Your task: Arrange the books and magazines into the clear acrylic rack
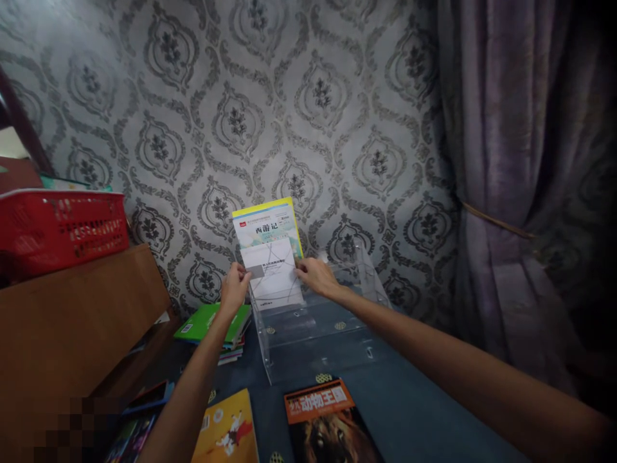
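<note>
A white book [274, 286] with a grey block on its cover stands upright at the left end of a clear plastic rack [313, 325]. My left hand [235, 286] pinches its left edge. At its right edge, the fingers of my right hand [315, 275] are closed on the same book. Behind it rises a taller book [265, 225] with a pale blue-green cover, and a yellow one [295, 222] shows around that one's top and right side. The rack's tiers step down toward me; the lower end of the white book is seen against its clear plastic.
Left of the rack lies a stack topped by a green book [207, 321]. Nearer me are an orange book [231, 427] and an animal magazine [332, 421] on dark blue cloth. A red basket [72, 225] sits on a brown box [72, 321]. Patterned wall behind, curtain [501, 193] at right.
</note>
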Motion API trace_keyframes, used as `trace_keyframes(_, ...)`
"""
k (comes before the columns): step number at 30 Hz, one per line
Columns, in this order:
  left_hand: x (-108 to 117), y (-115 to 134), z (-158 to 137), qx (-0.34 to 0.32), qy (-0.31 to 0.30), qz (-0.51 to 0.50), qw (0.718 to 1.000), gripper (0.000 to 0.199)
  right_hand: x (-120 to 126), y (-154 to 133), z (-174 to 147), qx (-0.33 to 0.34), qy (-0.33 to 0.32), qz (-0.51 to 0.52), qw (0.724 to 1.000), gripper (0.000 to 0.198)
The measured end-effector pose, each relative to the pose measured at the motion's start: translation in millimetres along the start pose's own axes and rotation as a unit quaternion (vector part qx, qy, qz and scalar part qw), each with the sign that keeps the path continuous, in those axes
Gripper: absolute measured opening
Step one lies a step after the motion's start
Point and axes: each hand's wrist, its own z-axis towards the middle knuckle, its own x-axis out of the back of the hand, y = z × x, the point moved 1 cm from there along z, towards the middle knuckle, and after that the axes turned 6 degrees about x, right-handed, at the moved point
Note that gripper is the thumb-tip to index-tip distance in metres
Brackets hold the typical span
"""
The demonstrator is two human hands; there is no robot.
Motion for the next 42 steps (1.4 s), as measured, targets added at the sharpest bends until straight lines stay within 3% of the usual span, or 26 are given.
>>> trace_keyframes(22,6.4,-2.7,-16.4,0.026,-0.011,-0.003,1.0,0.018,2.2,-0.4,-22.9,0.012,0.016,0.026,0.999,0.023)
trace_keyframes(30,3.0,-10.4,-26.9,0.024,-0.034,-0.038,0.998,0.024,-8.2,6.3,-37.0,0.039,0.072,0.074,0.994,0.022)
trace_keyframes(38,10.6,-25.6,-52.4,0.019,-0.045,-0.075,0.996,0.029,-18.7,8.6,-67.1,0.071,0.091,0.132,0.985,0.025)
trace_keyframes(42,22.4,-48.9,-87.5,0.053,-0.083,-0.077,0.992,0.025,-40.5,7.6,-101.5,0.076,0.023,0.158,0.984,0.027)
